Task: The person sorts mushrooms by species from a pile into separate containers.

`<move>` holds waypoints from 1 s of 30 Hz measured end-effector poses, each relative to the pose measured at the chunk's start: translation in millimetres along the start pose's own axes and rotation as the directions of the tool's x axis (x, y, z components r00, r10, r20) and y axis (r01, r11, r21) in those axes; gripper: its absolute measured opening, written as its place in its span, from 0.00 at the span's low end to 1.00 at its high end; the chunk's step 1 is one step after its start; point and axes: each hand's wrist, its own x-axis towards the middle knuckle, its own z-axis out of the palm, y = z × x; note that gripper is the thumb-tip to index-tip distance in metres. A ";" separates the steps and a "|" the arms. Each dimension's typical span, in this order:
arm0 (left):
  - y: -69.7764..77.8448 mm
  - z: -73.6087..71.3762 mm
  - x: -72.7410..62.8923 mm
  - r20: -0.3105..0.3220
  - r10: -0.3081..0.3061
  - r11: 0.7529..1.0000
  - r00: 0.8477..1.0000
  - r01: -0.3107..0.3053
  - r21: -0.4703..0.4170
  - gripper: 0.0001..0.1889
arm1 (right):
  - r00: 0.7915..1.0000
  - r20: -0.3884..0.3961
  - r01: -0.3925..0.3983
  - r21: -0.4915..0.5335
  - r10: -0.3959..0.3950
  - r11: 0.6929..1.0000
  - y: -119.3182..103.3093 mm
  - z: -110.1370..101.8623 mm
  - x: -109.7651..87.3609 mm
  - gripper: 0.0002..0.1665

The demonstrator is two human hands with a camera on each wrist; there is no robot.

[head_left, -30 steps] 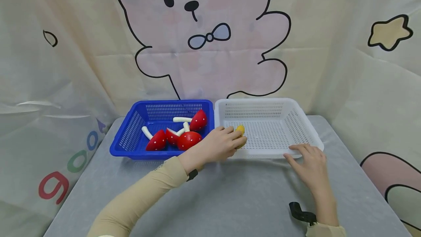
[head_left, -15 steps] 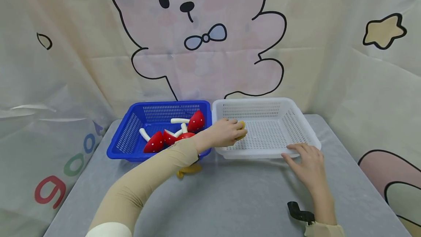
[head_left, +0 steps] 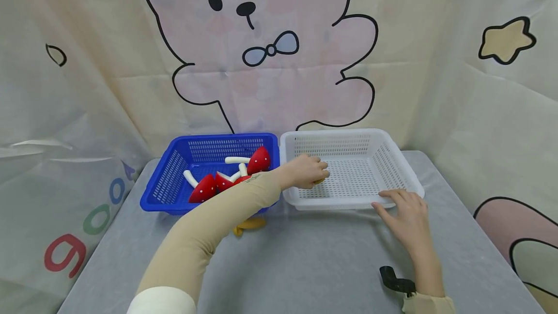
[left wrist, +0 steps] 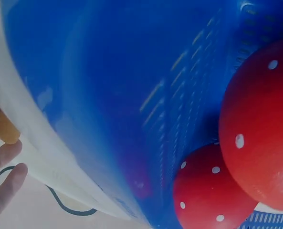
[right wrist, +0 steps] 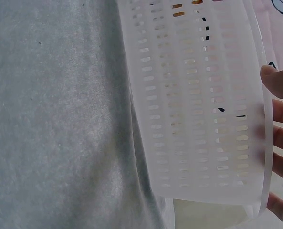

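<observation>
My left hand [head_left: 307,172] reaches over the near left part of the white basket [head_left: 350,203], holding a small elongated yellow toy [head_left: 320,180], mostly hidden by the fingers. In the left wrist view the yellow toy's rounded end [left wrist: 5,128] shows beside the fingertips. At the near right corner of that basket, my right hand [head_left: 407,217] holds the rim. The right wrist view has the thumb [right wrist: 278,83] at the rim's outer side and the fingers reaching behind it.
A blue basket [head_left: 167,206] stands at the left, touching the white one, with several red, white-dotted toy mushrooms [head_left: 203,189] inside. Another yellow toy [head_left: 252,223] lies on the grey tablecloth [head_left: 305,265] in front, partly behind the left forearm. A printed curtain [head_left: 414,62] hangs behind.
My left hand has moved slightly right and farther into the white basket with the yellow toy, turning its knuckles up. The yellow toy on the cloth has come into view. The right hand keeps its place.
</observation>
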 end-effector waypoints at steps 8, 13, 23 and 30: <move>-1.5 -0.4 6.9 0.048 -0.006 1.000 0.999 0.006 0.007 0.10 | 1.000 0.000 0.002 0.000 -0.002 1.000 -0.3 -0.2 0.9 0.18; -3.3 2.1 9.2 0.091 -0.038 0.999 0.995 0.037 0.005 0.19 | 1.000 0.005 0.003 -0.001 -0.003 1.000 0.9 -0.6 0.6 0.18; 4.8 -8.1 1.5 0.071 -0.070 0.996 0.995 0.074 -0.056 0.23 | 1.000 -0.012 0.012 0.007 -0.012 1.000 2.9 0.9 0.2 0.19; 20.4 -24.9 -16.8 -0.033 -0.059 0.998 0.998 0.059 -0.006 0.20 | 1.000 -0.014 0.020 0.010 -0.020 1.000 2.6 0.7 0.5 0.19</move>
